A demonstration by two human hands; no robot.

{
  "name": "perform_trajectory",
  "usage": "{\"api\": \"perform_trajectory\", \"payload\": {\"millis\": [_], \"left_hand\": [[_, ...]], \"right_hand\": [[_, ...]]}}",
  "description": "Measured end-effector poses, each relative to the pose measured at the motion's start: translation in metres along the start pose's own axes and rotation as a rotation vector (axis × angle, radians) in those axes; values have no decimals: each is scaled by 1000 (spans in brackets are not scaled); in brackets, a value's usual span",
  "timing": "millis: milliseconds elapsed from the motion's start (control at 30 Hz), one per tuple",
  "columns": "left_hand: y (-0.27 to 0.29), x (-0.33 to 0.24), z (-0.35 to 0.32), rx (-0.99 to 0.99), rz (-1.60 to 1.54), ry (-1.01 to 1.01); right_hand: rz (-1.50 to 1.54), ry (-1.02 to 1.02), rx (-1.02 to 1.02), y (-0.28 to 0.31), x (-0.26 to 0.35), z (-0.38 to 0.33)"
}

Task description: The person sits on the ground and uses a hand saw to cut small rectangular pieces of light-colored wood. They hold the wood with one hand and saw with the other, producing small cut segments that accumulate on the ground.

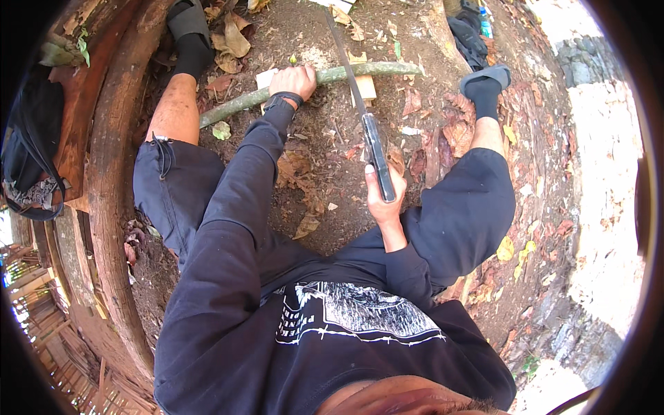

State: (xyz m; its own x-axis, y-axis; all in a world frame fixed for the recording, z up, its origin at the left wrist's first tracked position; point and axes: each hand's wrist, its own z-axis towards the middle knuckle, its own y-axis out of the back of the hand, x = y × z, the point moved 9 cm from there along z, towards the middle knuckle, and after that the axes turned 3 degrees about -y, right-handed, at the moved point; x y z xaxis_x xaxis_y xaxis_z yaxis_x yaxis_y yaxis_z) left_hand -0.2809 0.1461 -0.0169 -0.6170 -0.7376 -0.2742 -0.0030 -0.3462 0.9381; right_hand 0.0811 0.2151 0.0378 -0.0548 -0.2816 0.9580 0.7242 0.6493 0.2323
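Observation:
A green-grey branch [377, 68] lies crosswise in front of me over pale pieces of wood [364, 88]. My left hand [293, 83] is closed over the branch and presses it down, left of its middle. In my right hand [386, 194] is the dark handle of a hand saw [374, 149], gripped with the thumb along its side. The long narrow blade points away from me and crosses the branch to the right of my left hand. Whether its edge bites into the wood is too small to tell.
My feet in grey slides [486, 77] stand either side of the branch. Dry leaves [458, 137] litter the soil. A thick log [111, 173] runs along the left, with a black bag [31, 138] beyond it. Another dark bag [467, 40] and a bottle [485, 26] are at far right.

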Motion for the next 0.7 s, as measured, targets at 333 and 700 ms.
{"api": "perform_trajectory", "payload": {"millis": [333,700], "left_hand": [[-21,4,12,261,-28,65],[-12,-34,17,132,-20,28]], "right_hand": [[161,-168,26,4,-35,-5],[60,-73,-4,-5,11,3]]}}
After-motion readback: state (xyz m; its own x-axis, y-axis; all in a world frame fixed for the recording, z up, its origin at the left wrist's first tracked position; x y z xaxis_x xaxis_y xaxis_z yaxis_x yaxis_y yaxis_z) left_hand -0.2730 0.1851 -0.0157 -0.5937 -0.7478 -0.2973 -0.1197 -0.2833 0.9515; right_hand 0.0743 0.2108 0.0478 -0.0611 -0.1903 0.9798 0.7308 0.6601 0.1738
